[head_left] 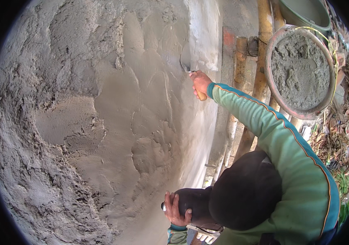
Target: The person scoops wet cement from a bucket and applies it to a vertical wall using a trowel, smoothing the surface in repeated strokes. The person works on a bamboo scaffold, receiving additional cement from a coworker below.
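My right hand is closed round the wooden handle of a small trowel. Its metal blade lies against the wet grey plaster, close to the pale strip along the wall's edge. The plaster is smoothed around the middle and rough at the far left. Down at the lower edge, my left hand curls its fingers and thumb round the end of a black object whose kind I cannot make out. Beside that, a large rounded black shape hides part of my green jacket.
At the upper right stands a round tub of wet mortar, with a green basin behind it. Bamboo poles run between wall and tub. Dry leaves and litter cover the ground at the right.
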The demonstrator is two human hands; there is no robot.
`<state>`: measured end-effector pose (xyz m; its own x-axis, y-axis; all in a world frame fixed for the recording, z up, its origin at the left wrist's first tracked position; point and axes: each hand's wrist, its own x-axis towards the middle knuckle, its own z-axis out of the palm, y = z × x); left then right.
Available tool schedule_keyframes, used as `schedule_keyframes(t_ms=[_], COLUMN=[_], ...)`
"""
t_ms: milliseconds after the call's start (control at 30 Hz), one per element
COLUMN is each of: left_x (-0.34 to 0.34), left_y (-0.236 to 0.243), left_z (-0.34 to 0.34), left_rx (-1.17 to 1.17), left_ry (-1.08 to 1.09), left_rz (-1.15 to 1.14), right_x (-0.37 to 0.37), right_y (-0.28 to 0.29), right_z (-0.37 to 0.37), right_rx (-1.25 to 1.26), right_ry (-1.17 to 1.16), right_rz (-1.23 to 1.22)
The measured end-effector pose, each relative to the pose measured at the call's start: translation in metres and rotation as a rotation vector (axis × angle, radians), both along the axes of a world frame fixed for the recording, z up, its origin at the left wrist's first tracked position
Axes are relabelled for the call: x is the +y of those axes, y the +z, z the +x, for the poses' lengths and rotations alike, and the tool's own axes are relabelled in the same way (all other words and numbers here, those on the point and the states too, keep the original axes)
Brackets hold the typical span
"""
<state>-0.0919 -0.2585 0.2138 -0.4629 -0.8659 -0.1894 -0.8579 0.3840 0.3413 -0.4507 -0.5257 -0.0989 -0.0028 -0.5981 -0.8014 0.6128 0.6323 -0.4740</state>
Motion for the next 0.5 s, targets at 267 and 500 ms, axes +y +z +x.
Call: schedule_keyframes(t_ms=[267,500], left_x=[-0.02,-0.014], left_y=[-0.007,-0.005], left_z=[-0.008,-0.01], left_rx=[0.044,0.017], left_ry=[-0.066,-0.05], left_rz=[0.006,0.017], right_x=[0.039,0.023], right_y=[-0.018,0.052], right_z=[0.031,0.017], right_rx=[-0.405,-0.378], right_ry=[-0.069,-0.173], right_rz=[0.103,-0.152])
